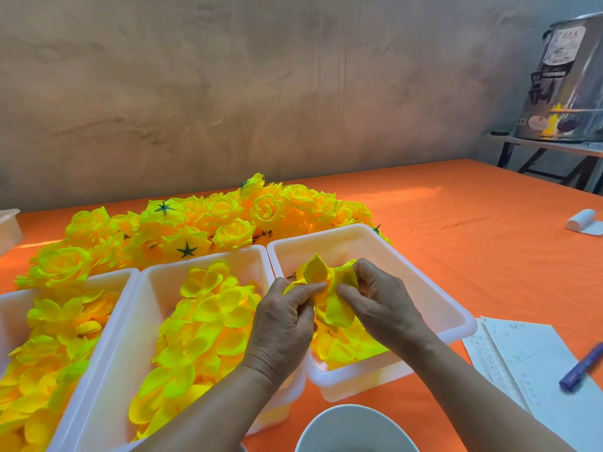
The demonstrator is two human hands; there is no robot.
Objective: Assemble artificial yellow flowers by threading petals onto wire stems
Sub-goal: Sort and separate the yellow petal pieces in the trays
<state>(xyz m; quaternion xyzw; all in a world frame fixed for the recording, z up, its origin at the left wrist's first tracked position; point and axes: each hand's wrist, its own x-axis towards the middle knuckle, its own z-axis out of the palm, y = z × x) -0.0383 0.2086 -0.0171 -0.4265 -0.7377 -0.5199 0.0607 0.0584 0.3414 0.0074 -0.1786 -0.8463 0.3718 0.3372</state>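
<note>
Both hands, left hand (284, 316); right hand (380, 301), pinch crinkled yellow petals (329, 285).

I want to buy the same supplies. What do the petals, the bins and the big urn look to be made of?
Petals: likely thin synthetic fabric, matte, softly creased.
Bins: white plastic, smooth, slightly translucent, with moulded rolled rims.
Urn: probably stainless steel, brushed and mirror-like, reflecting the yellow flowers.

The wire stem (291, 275) is mostly hidden behind petals (329, 285); the bowl (354, 429) is cut off below.
</note>
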